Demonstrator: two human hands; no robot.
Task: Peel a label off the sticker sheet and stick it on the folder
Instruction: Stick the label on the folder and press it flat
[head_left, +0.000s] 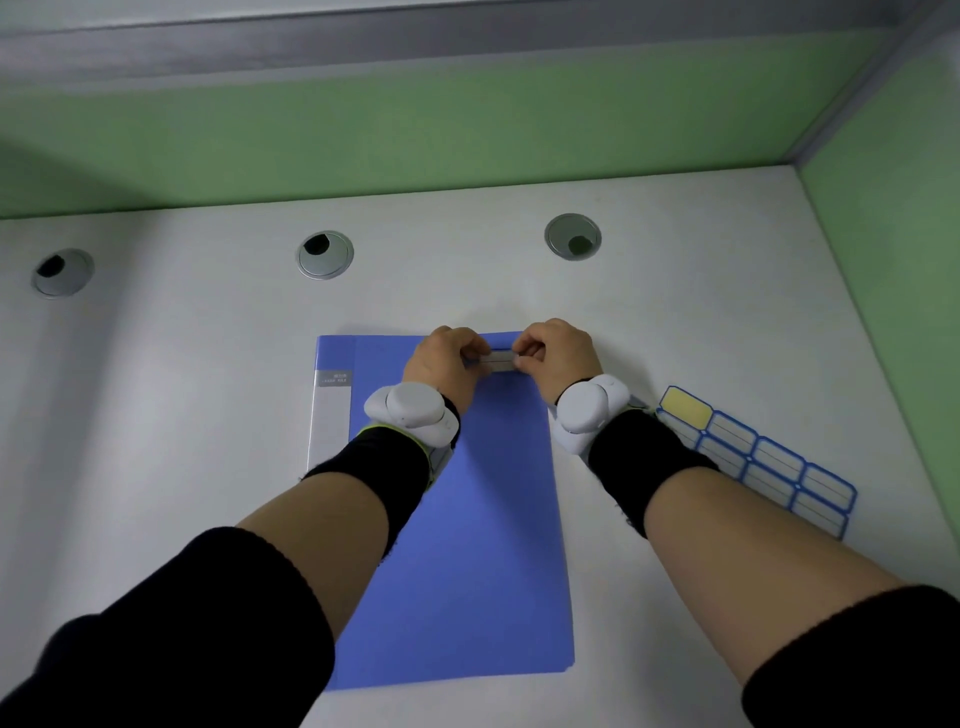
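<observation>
A blue folder (467, 545) lies flat on the white desk, its grey spine strip on the left. Near the folder's far edge a small white label (500, 359) with a blue border is stretched between my two hands. My left hand (441, 364) pinches its left end and my right hand (558, 356) pinches its right end. Whether the label touches the folder cannot be told. The sticker sheet (763, 460), blue-framed white labels with one yellow empty cell at its far corner, lies to the right of the folder, partly hidden by my right forearm.
The white desk (156, 415) has three round cable grommets (325, 254) along the back. Green partition walls (415, 135) close the back and the right side. Both wrists wear white devices on black bands.
</observation>
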